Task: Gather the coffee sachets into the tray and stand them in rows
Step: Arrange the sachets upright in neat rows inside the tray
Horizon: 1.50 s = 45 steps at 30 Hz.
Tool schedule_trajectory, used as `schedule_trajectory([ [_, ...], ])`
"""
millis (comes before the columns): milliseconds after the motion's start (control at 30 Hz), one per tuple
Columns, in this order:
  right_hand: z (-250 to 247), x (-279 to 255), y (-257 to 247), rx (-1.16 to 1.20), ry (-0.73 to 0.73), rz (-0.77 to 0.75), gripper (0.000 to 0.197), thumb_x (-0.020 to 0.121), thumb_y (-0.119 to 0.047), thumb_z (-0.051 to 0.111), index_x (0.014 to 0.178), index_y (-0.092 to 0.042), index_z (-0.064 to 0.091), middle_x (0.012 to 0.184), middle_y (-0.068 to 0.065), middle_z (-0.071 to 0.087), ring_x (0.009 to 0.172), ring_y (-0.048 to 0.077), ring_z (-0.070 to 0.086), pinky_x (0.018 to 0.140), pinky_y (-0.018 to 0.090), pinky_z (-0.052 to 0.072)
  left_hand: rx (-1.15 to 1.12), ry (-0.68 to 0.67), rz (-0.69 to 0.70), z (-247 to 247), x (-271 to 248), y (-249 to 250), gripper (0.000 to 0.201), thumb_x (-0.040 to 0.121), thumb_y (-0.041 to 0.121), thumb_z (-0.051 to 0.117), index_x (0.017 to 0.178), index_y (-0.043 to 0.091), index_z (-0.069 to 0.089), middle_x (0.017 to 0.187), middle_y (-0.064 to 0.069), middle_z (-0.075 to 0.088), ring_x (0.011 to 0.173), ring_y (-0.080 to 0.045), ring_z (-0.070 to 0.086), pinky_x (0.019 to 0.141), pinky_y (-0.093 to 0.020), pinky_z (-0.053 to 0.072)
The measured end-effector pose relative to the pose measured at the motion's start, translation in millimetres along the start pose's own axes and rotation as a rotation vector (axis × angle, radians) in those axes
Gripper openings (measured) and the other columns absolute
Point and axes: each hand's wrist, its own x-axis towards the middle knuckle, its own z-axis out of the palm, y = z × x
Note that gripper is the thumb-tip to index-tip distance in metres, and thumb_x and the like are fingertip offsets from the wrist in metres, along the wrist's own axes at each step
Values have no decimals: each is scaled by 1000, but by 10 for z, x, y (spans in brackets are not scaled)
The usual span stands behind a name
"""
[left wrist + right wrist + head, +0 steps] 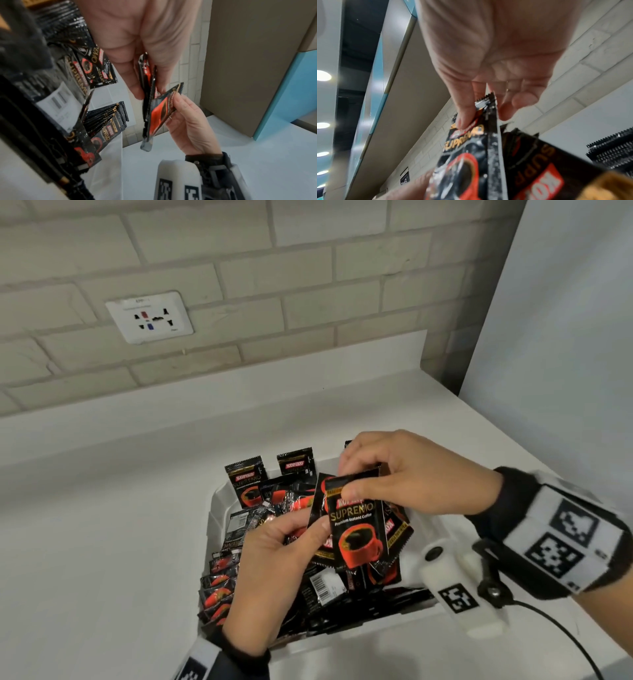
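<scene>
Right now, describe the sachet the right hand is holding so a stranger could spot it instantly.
Find the white tray on the white counter below the wall socket. Above its heap of black sachets, both hands meet. The right hand pinches the front sachet by its top edge: upright, facing the camera, reading SUPREMO over a red cup, while the others lie tumbled or stand in rows.

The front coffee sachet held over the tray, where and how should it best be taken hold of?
Pinch the front sachet at its crimped top edge, from above, as the right hand does. It hangs upright facing the head camera, and that flat seam gives a firm grip, probably clear of the powder.
</scene>
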Motion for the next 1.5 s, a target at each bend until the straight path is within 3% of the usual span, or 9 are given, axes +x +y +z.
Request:
schedule_trajectory([
  [267, -297, 44, 311, 129, 300, 86, 10, 81, -16, 66, 78, -26, 65, 76, -11, 64, 63, -5, 56, 64, 11, 43, -83, 166, -16, -145, 51, 22, 16, 60, 26, 67, 71, 32, 77, 80, -2, 75, 75, -15, 71, 77, -34, 51],
  [367, -299, 52, 512, 22, 133, 185, 6, 83, -12, 65, 88, -14, 67, 77, -4, 62, 57, -8, 53, 52, 6, 38, -84, 220, -19, -237, 75, 0, 15, 60, 25, 67, 70, 32, 76, 78, -2, 75, 70, -12, 70, 69, -30, 52],
  [500, -125, 121, 797, -363, -120, 296, 12, 84, -18, 65, 96, -21, 65, 88, -9, 58, 82, 7, 54, 74, 21, 41, -88, 219, -4, -278, 84, 4, 14, 63, 23, 66, 69, 31, 77, 76, 0, 74, 64, -8, 68, 54, -14, 51],
  [633, -15, 198, 834, -500, -166, 278, 13, 84, -23, 64, 97, -20, 61, 78, -16, 47, 82, 9, 50, 60, 17, 34, -93, 200, -7, -265, 87, 13, 13, 62, 23, 67, 67, 29, 76, 75, -1, 74, 64, -8, 69, 52, -13, 51],
  [800, 12, 241, 756, -764, -204, 199, 16, 87, -30, 59, 101, -22, 57, 94, -6, 50, 86, 15, 52, 52, 21, 25, -86, 182, -10, -216, 86, 6, 13, 60, 24, 66, 67, 31, 76, 78, 0, 75, 70, -9, 70, 66, -25, 53],
  [967, 44, 252, 728, -951, -200, 84, 22, 89, -28, 53, 110, -22, 55, 112, -4, 53, 100, 19, 55, 64, 28, 30, -69, 175, -19, -178, 70, -5, 15, 59, 28, 67, 70, 33, 76, 80, 1, 75, 77, -14, 70, 82, -36, 51],
  [1233, -131, 248, 314, -630, 198, -104, 22, 91, -27, 45, 110, -27, 56, 101, -10, 49, 90, 8, 49, 61, 23, 32, 19, 87, 22, -140, 66, 23, 18, 62, 27, 66, 77, 33, 76, 79, 2, 75, 77, -14, 70, 75, -26, 53],
  [1400, -41, 253, -179, -526, -184, -316, 39, 82, -44, 62, 117, -29, 56, 92, -16, 50, 91, 4, 45, 82, 25, 40, 116, 6, 74, 4, 61, 105, 10, 66, 27, 68, 69, 34, 75, 72, 7, 74, 68, -6, 69, 60, -9, 49],
  [1500, -42, 296, -193, -533, -278, -305, 31, 83, -36, 64, 113, -28, 61, 76, -15, 50, 78, 6, 52, 80, 34, 45, 143, 38, 85, -7, 75, 80, 20, 60, 35, 69, 79, 33, 74, 77, 11, 74, 74, -5, 69, 67, -13, 51],
])
